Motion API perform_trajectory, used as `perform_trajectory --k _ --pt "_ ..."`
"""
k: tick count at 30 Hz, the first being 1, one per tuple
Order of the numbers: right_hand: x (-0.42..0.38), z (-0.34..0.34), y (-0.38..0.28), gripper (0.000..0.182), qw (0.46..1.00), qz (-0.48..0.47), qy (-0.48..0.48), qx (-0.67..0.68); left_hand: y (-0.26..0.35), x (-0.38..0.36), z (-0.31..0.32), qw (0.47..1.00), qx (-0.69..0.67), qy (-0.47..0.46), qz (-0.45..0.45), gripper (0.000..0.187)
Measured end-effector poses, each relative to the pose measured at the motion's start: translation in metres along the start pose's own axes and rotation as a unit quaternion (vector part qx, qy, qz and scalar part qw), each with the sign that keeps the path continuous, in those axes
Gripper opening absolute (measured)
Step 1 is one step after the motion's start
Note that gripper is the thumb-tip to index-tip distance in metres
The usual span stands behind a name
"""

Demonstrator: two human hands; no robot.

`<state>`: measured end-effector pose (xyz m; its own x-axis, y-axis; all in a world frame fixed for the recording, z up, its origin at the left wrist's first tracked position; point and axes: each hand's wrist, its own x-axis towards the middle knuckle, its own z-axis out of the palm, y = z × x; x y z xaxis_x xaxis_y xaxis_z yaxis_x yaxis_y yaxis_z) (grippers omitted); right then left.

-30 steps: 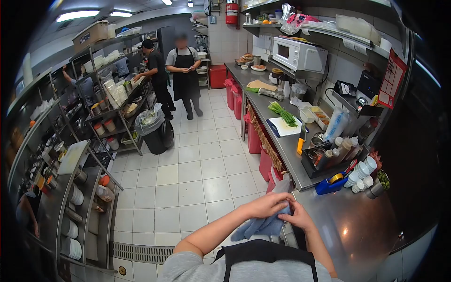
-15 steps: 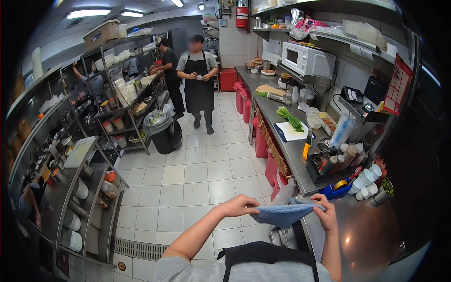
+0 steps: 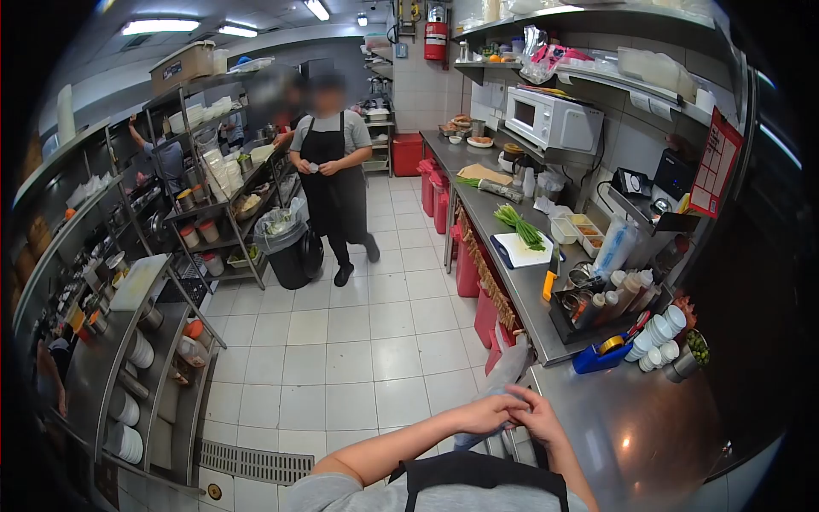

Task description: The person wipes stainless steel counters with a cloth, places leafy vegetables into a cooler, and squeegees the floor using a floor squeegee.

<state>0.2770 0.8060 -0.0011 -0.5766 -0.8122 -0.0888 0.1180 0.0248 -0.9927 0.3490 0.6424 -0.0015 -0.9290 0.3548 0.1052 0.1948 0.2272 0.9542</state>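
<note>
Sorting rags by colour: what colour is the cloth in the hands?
Blue cloth, seen in the head view.

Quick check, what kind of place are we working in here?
Most likely a restaurant or commercial kitchen: long steel counter with a microwave above, a cutting board with green onions, metal racks of tubs and stacked plates, and a person in a black apron.

The blue-grey cloth [image 3: 479, 437] is mostly covered by the left hand [image 3: 486, 413] and right hand [image 3: 533, 418], clasped over it. Both forearms run out at the near edge. The red printed notice [image 3: 715, 154] on the right wall is too small to read.
</note>
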Motion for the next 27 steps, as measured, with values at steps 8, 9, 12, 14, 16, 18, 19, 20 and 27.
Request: perform_trajectory --k 8,9,12,14,16,18,19,20,27 --pt "-0.050 -0.062 -0.025 0.052 0.957 -0.118 0.258 0.051 0.021 -0.043 -0.058 0.954 -0.160 0.230 -0.111 0.043" --pt "-0.064 -0.078 -0.022 0.053 0.945 -0.130 0.291 0.069 0.005 -0.048 -0.060 0.943 -0.151 0.268 -0.125 0.042" --pt "-0.115 -0.130 0.009 0.057 0.911 -0.086 0.404 0.006 -0.096 -0.073 -0.050 0.926 0.067 0.328 -0.175 0.037" --pt "-0.159 -0.220 0.097 0.058 0.873 -0.022 0.409 -0.264 -0.178 -0.104 -0.026 0.904 0.233 0.259 -0.247 0.038" --pt "-0.194 -0.288 0.173 0.052 0.832 0.026 0.404 -0.379 -0.272 -0.154 0.015 0.872 0.269 0.140 -0.385 0.042" --pt "-0.200 -0.275 0.161 0.045 0.877 0.104 0.405 -0.239 -0.325 -0.210 0.056 0.809 0.289 -0.109 -0.499 0.035" --pt "-0.188 -0.229 0.110 0.044 0.896 0.141 0.379 -0.184 -0.312 -0.250 0.079 0.843 0.254 -0.035 -0.474 0.028" --pt "-0.178 -0.206 0.083 0.043 0.910 0.176 0.353 -0.126 -0.278 -0.286 0.099 0.872 0.214 0.034 -0.438 0.022" --pt "-0.019 -0.126 0.101 0.041 0.939 0.083 0.015 -0.333 -0.274 -0.352 0.143 0.779 0.001 0.196 -0.596 0.021"
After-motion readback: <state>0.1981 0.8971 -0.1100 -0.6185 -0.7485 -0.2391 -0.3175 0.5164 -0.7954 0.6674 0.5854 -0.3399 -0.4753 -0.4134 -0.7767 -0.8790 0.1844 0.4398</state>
